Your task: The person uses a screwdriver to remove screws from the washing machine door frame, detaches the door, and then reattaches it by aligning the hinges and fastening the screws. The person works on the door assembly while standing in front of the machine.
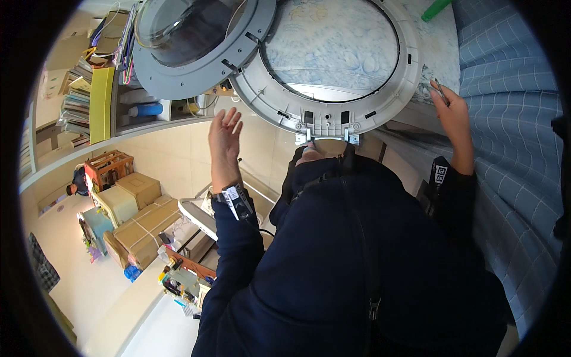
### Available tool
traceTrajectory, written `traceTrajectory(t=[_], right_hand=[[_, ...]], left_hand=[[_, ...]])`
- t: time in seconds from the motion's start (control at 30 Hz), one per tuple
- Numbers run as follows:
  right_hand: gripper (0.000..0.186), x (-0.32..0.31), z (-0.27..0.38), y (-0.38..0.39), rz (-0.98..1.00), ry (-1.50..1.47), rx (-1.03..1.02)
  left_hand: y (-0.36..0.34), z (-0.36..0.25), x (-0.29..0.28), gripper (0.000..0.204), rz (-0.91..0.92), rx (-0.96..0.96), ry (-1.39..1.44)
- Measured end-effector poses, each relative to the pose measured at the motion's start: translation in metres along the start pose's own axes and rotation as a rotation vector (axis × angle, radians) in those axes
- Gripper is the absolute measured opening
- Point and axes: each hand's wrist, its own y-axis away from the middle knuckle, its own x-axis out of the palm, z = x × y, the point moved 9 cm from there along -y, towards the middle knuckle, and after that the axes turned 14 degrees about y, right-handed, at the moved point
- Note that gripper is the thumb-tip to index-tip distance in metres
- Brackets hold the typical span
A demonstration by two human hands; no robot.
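Left hand spreads loosely; right hand grips slim tool; marbled tabletop lies at one o'clock, shelves at ten.

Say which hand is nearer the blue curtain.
Right. The right hand is just left of the blue curtain; the left hand is much farther left, across the white ring.

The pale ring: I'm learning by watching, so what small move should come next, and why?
Perhaps rest the left hand on the pale ring to steady it: that hand looks empty, its fingers open near the ring, while the right hand holds a slim object.
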Motion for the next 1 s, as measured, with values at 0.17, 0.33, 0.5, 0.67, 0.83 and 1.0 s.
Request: traceTrajectory(t=[0.17, 0.33, 0.5, 0.67, 0.83, 1.0], right_hand=[[0.037, 0.003, 0.012, 0.009, -0.021, 0.036, -0.039], [0.039, 0.012, 0.009, 0.013, 0.011, 0.058, -0.024], [0.039, 0.014, 0.014, 0.018, -0.015, 0.137, -0.054], [0.037, 0.016, 0.021, 0.023, 0.017, 0.116, -0.062], [0.036, 0.021, 0.023, 0.025, 0.060, 0.074, -0.059], [0.035, 0.021, 0.035, 0.028, 0.058, 0.107, -0.139]], left_hand=[[0.015, 0.060, 0.018, 0.048, 0.107, -0.177, -0.149], [0.048, 0.086, 0.022, 0.053, 0.183, -0.232, -0.295], [0.083, 0.103, 0.038, 0.054, 0.474, -0.329, -0.501], [0.097, 0.121, 0.054, 0.039, 0.551, -0.352, -0.521], [0.097, 0.132, 0.061, 0.029, 0.498, -0.325, -0.528], [0.091, 0.133, 0.063, 0.027, 0.488, -0.248, -0.571]])
